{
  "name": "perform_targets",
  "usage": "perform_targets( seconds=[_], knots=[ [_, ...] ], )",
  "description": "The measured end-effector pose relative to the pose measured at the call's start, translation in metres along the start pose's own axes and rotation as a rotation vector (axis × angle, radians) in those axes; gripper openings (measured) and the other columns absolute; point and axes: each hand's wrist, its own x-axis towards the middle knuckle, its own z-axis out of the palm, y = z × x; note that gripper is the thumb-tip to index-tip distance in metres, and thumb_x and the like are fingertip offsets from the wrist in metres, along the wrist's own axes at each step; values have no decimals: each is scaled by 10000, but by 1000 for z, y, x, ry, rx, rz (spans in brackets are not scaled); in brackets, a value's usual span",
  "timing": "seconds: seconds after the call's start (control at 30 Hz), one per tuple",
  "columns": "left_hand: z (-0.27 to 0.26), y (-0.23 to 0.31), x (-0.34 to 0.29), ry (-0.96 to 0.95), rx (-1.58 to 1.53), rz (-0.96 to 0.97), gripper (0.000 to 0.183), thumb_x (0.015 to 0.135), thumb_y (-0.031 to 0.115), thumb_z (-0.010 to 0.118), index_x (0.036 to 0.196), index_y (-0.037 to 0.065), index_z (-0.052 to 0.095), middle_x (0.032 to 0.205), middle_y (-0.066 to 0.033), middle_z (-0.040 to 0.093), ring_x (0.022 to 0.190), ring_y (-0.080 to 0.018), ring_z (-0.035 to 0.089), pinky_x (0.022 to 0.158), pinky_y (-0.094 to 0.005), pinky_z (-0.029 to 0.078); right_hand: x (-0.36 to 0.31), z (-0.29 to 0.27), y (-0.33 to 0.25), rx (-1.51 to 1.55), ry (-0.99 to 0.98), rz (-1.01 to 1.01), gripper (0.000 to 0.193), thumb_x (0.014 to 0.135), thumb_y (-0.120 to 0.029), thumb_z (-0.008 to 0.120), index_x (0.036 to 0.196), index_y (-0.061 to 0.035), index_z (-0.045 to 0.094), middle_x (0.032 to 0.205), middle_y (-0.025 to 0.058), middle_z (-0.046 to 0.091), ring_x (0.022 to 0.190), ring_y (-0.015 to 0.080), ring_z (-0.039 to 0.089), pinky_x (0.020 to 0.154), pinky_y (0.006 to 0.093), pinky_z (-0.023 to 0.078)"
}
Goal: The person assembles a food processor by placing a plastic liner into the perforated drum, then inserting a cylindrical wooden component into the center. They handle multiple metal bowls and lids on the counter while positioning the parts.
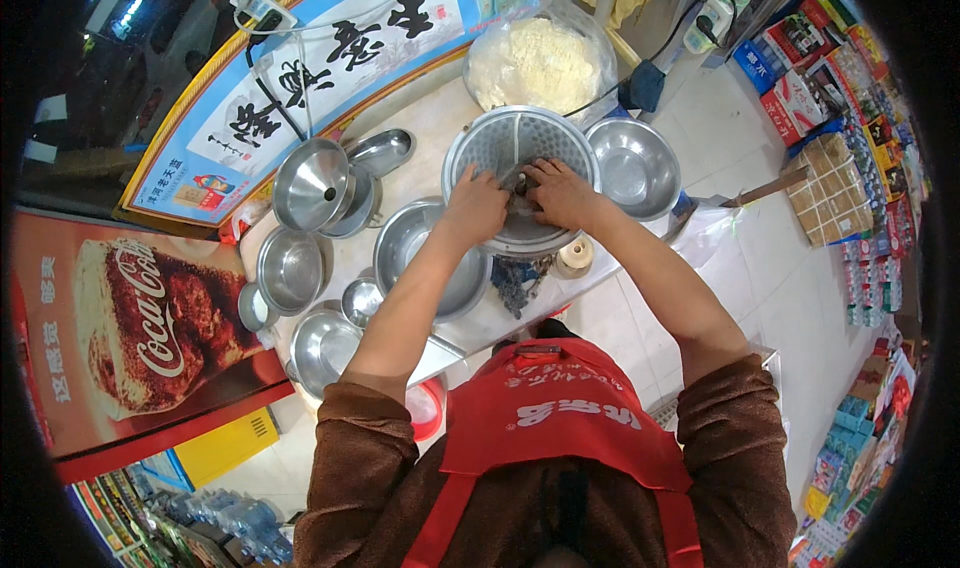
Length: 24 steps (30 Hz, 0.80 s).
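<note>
In the middle of the worktop stands a large round metal tub (470,158) with a dotted inner surface and a pale strip across its far half. My left hand (476,206) reaches over its left side, with fingers curled toward the centre. From the right comes my right hand (560,194), its fingers bent around a small dark fitting (520,184) at the tub's centre. What either hand grips there is mostly hidden. A wide metal basin (430,268) sits at the near left, below my left forearm. Another metal basin (635,168) stands against the tub's right side.
Behind the tub is a clear bag of pale yellow powder (543,66). A metal funnel (305,183), a scoop (382,152), a bowl (288,273) and a ladle (361,301) crowd the left. Near the front edge are a dark cloth (515,286) and a round pale object (576,256).
</note>
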Motion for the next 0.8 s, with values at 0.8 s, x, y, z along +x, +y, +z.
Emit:
perform_targets(
  seconds=[0.8],
  knots=[
    [4,0,9,-120,140,-16,436,970,220,434,1370,161,597,1406,-44,539,1393,-223,360,1177,-488,133,0,9,-10,-10,-67,141,390,878,-300,516,1140,-124,745,1493,132,473,1433,280,347,1181,462,173]
  ],
)
